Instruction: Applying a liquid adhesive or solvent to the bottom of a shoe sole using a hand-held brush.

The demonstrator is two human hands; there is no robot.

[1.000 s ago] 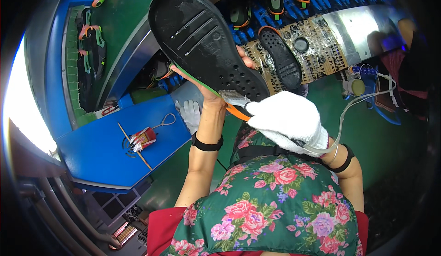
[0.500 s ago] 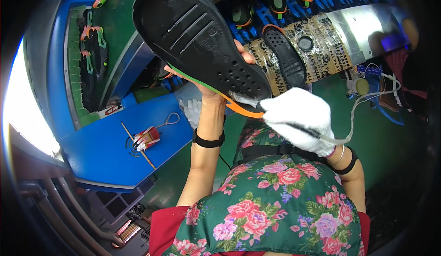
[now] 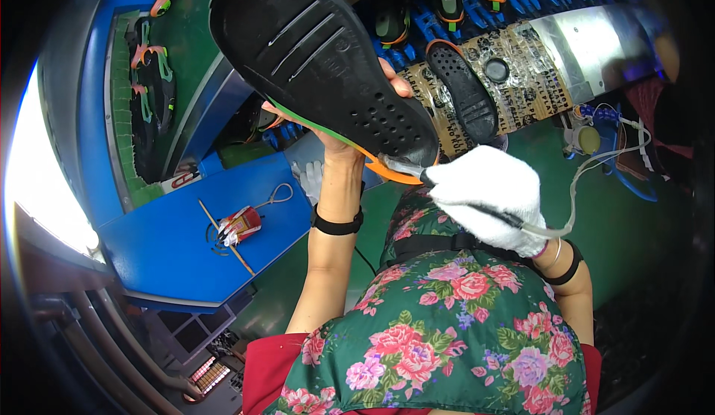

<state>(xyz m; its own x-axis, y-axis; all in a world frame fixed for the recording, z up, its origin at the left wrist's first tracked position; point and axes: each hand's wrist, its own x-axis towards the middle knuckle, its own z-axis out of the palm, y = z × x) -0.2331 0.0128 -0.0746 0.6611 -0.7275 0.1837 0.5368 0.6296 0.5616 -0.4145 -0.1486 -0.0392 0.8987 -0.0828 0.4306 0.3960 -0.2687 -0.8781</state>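
Note:
My bare left hand [image 3: 339,141] grips a large black shoe sole [image 3: 320,65] from beneath, its fingertips showing at both edges. The sole has three raised bars, a cluster of small holes and a rim coloured green and orange. In my right hand [image 3: 493,195], gloved in white, is a brush [image 3: 402,166] with a black handle; a clear hose [image 3: 572,205] runs from the handle's rear end. The bristles lie against the holed end of the sole, by the orange rim. My right fingers are closed round the handle, largely hidden by the glove.
Another black sole [image 3: 463,91] rests beside a round black disc [image 3: 496,70] on a taped cardboard strip. Behind stand several shoes [image 3: 449,5] on blue racks. At left, a blue table [image 3: 164,247] bears a red pot [image 3: 242,225] and a thin stick. A white glove [image 3: 309,176] lies nearby.
The sole in my left hand has shifted slightly up and left. The brush has slid a little along the orange-rimmed end, and my right hand has moved slightly down with it.

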